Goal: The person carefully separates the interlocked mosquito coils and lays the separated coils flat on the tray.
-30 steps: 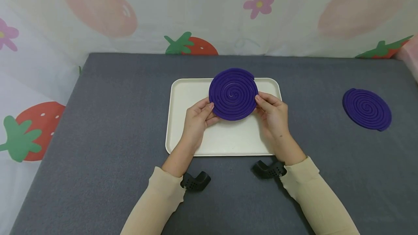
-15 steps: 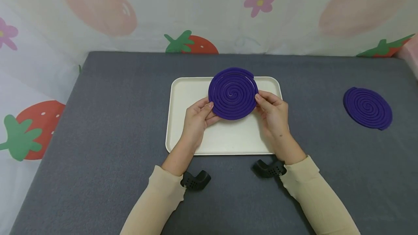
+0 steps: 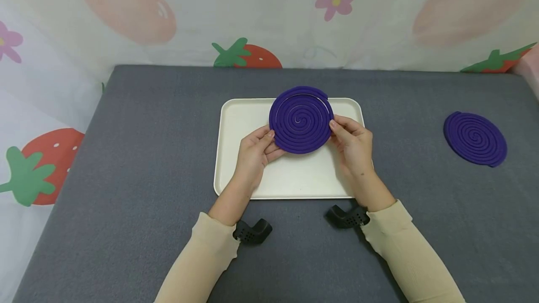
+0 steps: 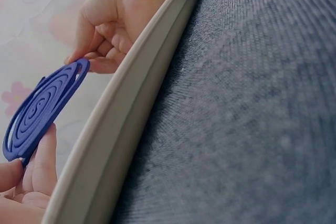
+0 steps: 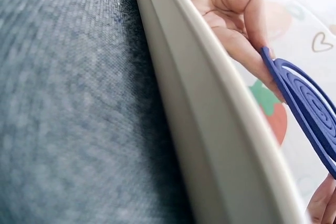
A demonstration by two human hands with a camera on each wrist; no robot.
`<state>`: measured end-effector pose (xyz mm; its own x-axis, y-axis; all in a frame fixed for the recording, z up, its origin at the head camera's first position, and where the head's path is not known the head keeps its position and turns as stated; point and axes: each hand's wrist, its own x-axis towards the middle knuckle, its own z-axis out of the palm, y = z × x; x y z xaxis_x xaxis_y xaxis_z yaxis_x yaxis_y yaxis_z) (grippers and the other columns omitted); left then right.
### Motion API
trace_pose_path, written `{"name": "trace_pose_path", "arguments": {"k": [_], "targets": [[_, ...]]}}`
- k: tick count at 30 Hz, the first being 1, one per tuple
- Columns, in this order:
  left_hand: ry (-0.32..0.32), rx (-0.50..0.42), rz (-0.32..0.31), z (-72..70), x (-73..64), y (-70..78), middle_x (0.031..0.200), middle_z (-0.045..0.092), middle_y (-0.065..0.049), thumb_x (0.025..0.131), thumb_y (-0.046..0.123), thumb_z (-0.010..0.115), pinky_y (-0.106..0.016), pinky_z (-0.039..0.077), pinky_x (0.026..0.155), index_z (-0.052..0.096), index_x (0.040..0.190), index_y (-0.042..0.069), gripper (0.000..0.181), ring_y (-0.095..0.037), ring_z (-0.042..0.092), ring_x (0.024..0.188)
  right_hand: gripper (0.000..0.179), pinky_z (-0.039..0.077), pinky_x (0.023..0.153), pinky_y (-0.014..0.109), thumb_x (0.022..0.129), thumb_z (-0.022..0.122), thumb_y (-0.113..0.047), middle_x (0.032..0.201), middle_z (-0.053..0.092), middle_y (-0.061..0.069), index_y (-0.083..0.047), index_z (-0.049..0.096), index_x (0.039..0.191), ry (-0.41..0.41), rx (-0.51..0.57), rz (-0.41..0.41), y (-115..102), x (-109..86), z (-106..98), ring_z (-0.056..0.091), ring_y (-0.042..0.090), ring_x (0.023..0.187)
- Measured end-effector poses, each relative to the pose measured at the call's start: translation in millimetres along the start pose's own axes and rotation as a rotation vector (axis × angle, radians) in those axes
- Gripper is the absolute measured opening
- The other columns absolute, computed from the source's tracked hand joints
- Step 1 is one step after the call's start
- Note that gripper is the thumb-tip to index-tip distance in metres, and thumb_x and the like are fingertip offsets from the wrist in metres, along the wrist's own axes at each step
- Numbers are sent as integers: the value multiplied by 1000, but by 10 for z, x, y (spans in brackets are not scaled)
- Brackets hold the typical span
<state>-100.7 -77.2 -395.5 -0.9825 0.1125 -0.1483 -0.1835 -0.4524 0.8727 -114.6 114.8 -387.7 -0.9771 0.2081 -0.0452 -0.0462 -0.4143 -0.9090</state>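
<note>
Coil [image 3: 301,120], purple, one: held up over the tray [image 3: 309,183], tilted, a gap showing between its outer turns. My left hand [image 3: 254,152]: pinches the coil's left edge, thumb on top. My right hand [image 3: 353,146]: pinches its right edge likewise. Tray, cream, rectangular: flat on the grey cloth [image 3: 147,153]. Second coil [image 3: 475,138], purple: lies on the cloth, right of the tray, well apart. Backdrop [image 3: 269,13], white, strawberry-printed: beyond the cloth.

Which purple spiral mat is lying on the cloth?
The mat at far right, flat on the gray cloth; the other mat is held up by the left hand and right hand.
</note>
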Motion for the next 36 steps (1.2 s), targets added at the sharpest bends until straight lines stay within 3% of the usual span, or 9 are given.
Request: {"name": "trace_pose_path", "arguments": {"k": [25,32,36], "targets": [[24,-4,-5,-7,8,0,105,66,-21,100,0,39,-34,54,80,49,127,-14,32,-13,68,82,31,52,57,20,87,55,13,75,68,2,-11,73,79,-20,20,-41,6,-6,8,60,10,60],[39,31,13,4,17,-4,112,61,-28,100,0,41,-34,54,80,50,124,-13,30,-13,68,84,32,51,56,20,87,55,14,72,67,2,-10,73,77,4,34,-21,4,5,2,59,11,58],[42,30,9,3,17,-4,110,63,-25,100,1,40,-34,54,80,50,124,-13,30,-13,68,84,32,52,57,20,87,56,14,73,67,2,-11,73,77,-2,15,-27,0,1,4,60,10,58]]}}
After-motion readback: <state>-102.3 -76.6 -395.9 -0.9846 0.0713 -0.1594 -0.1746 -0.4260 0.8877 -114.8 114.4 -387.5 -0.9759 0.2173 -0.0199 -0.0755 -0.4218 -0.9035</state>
